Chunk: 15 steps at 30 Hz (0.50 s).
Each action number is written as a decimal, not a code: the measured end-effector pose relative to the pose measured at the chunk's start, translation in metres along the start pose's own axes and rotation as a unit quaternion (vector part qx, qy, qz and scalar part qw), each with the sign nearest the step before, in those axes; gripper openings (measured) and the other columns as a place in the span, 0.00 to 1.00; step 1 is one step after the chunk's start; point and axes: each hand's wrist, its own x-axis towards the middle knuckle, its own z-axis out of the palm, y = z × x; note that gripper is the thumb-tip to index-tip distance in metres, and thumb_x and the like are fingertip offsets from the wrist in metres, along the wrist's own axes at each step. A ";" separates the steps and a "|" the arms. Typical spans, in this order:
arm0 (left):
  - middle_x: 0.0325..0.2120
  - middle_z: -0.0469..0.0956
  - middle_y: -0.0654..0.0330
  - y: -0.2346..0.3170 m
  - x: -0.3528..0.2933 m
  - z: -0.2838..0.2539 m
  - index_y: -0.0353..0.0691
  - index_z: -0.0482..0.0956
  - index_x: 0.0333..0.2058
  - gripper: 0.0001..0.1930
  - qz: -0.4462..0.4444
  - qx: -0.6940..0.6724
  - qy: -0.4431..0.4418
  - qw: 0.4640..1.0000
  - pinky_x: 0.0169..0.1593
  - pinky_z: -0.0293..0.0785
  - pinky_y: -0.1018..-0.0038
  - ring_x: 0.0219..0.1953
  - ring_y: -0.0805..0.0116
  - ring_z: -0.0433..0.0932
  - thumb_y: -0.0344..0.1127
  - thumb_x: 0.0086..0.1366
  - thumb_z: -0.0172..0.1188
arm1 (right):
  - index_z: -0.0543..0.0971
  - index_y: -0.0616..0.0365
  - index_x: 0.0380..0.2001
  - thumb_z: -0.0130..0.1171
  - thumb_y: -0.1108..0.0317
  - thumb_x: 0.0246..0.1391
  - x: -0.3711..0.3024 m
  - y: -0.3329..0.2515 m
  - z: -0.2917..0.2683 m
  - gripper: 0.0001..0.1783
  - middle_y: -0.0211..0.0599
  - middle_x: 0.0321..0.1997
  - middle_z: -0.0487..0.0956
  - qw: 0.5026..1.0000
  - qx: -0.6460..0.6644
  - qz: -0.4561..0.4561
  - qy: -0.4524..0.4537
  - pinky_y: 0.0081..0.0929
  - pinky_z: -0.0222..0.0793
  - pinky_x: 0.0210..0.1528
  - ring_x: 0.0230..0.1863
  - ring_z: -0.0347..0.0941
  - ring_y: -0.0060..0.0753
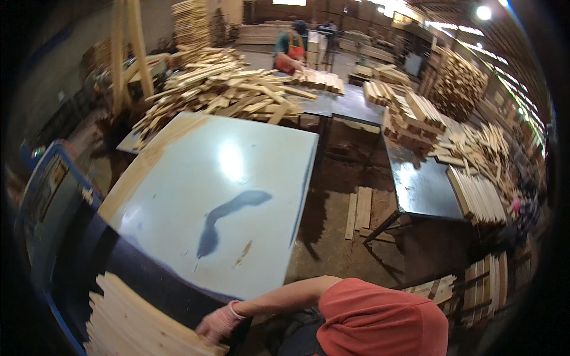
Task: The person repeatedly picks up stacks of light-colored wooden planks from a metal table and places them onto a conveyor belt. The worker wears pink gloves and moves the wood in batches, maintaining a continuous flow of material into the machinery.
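Note:
My right arm, in a short red sleeve, reaches across to the lower left. My right hand wears a pale pinkish glove, its fingers closed at the near right end of a row of wooden boards. These light boards lie side by side with uneven ends, partly cut off by the lower edge of the picture. My left hand does not show. Just beyond the boards stands a large pale table with a worn dark patch, a small brown mark and a bare wood strip along its left side.
A heap of loose wood strips lies past the table. Across from me a person in a red apron handles wood pieces. To the right, a dark metal table carries stacked boards. Blue metal framing stands at left; planks lie on the floor.

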 end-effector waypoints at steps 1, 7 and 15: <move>0.66 0.76 0.45 0.047 -0.003 0.019 0.33 0.73 0.69 0.29 0.016 -0.074 -0.026 0.997 0.72 0.68 0.55 0.68 0.50 0.73 0.49 0.80 0.53 | 0.79 0.58 0.51 0.64 0.56 0.67 -0.032 0.011 0.009 0.19 0.27 0.34 0.76 0.993 0.111 -0.024 -0.036 0.29 0.70 0.34 0.35 0.70 0.24; 0.62 0.79 0.46 0.293 -0.083 0.117 0.31 0.76 0.67 0.26 0.018 -0.427 -0.266 0.864 0.70 0.72 0.58 0.65 0.53 0.77 0.43 0.80 0.56 | 0.71 0.59 0.72 0.63 0.56 0.68 -0.263 0.024 -0.017 0.34 0.25 0.35 0.74 0.976 0.181 -0.061 0.101 0.20 0.66 0.35 0.35 0.68 0.16; 0.60 0.82 0.48 0.582 -0.285 0.135 0.29 0.80 0.63 0.21 -0.148 -0.540 -0.594 0.578 0.68 0.76 0.61 0.62 0.57 0.80 0.38 0.79 0.58 | 0.77 0.53 0.63 0.57 0.65 0.73 -0.571 0.152 -0.010 0.19 0.18 0.34 0.69 0.801 0.423 -0.097 0.413 0.15 0.62 0.34 0.32 0.62 0.10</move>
